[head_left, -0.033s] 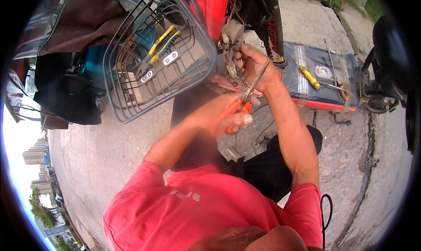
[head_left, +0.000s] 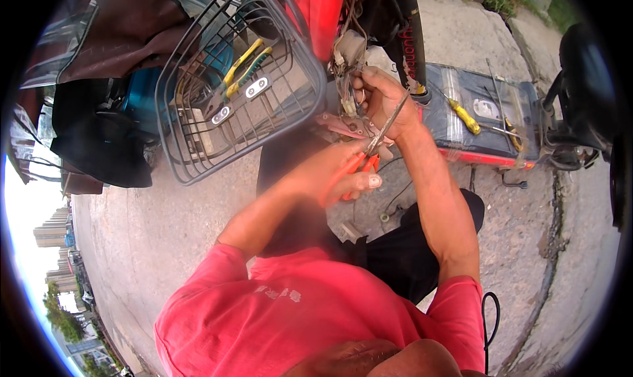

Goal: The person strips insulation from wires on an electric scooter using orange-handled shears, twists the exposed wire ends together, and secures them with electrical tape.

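My left hand (head_left: 343, 179) is closed round the orange handles of a pair of scissors (head_left: 384, 130). Their long metal blades point up and to the right, passing in front of my right palm. My right hand (head_left: 389, 103) has its fingers curled and pinched at a bundle of thin wires (head_left: 347, 90) hanging from the front of a red scooter (head_left: 318, 21). Its fingertips are partly hidden among the wires. Just below the wires is a dusty reddish part (head_left: 343, 123) of the scooter.
A black wire basket (head_left: 241, 154) at left has yellow-and-green-handled pliers (head_left: 245, 74) in it. At right, a yellow-handled screwdriver (head_left: 467, 116) and other tools lie on the taped footboard (head_left: 438, 107). A loose cable (head_left: 399, 196) and a small connector (head_left: 351, 232) lie on the concrete.
The scissors have shifted very slightly to the right with my left hand. My right hand stays at the wires.
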Demonstrator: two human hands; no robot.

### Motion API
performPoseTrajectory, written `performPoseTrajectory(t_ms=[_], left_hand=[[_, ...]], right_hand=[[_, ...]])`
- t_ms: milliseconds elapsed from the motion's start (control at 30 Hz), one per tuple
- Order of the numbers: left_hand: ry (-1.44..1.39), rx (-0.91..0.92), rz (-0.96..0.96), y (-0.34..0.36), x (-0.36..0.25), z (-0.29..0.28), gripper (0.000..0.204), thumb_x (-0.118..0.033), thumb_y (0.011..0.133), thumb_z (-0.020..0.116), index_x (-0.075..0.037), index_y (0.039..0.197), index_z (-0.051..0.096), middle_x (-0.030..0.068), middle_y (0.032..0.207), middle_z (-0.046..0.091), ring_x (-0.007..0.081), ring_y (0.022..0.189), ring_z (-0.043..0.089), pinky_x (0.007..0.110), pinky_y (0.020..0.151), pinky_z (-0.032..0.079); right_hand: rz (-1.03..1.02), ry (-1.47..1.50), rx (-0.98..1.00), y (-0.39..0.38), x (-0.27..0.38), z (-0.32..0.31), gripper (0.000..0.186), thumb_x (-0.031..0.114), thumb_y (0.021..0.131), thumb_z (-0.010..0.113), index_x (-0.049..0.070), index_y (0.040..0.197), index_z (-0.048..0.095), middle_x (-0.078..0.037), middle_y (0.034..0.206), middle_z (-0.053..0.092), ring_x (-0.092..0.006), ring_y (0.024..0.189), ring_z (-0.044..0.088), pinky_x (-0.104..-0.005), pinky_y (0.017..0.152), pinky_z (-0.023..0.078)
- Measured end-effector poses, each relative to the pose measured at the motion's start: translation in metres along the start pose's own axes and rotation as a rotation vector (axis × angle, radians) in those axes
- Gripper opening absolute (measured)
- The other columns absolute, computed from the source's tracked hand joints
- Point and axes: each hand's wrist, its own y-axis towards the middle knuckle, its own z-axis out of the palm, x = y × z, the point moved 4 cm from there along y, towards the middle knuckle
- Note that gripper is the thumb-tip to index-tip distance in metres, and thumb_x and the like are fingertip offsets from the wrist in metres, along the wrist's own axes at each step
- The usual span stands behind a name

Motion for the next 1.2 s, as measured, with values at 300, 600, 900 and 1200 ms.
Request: performPoseTrajectory(t_ms=[300,600,900,1200], left_hand=[[0.066,-0.094,-0.013,-0.001,0.022,0.008,0.054,-0.027,0.092,0.068,0.002,0.133,0.049,0.0059,0.081,0.060,0.0126,0.061,0.057,0.029,0.055,0.046],[0.372,-0.236,0.115,0.059,0.050,0.017,0.061,-0.029,0.090,0.072,0.002,0.135,0.044,0.0229,0.109,0.066,0.0352,0.097,0.067,0.042,0.078,0.052],[0.557,-0.178,0.117,0.103,0.057,0.046,0.076,-0.030,0.082,0.077,0.002,0.142,0.042,0.0201,0.116,0.066,0.0328,0.106,0.067,0.042,0.093,0.051],[0.442,-0.219,0.091,0.098,0.072,0.012,0.059,-0.022,0.089,0.071,0.002,0.138,0.051,0.0164,0.116,0.068,0.0261,0.106,0.067,0.038,0.095,0.051]], right_hand=[[-0.066,-0.264,-0.307,-0.028,0.008,-0.025,0.021,0.016,0.093,0.063,0.004,0.111,0.065,-0.005,0.097,0.070,-0.0135,0.080,0.064,-0.0275,0.071,0.050],[-0.056,-0.585,-0.409,-0.110,0.017,-0.035,0.033,0.027,0.098,0.057,-0.001,0.114,0.065,-0.011,0.101,0.070,-0.0212,0.086,0.067,-0.0350,0.079,0.051],[0.073,-1.353,-0.586,-0.133,0.032,-0.070,0.042,0.034,0.094,0.058,-0.005,0.108,0.065,-0.025,0.095,0.070,-0.0355,0.096,0.070,-0.0434,0.082,0.051],[-0.171,-0.718,-0.915,-0.117,0.132,-0.201,0.028,0.021,0.096,0.062,-0.006,0.105,0.065,-0.007,0.087,0.064,-0.0133,0.065,0.062,-0.0303,0.055,0.046]])
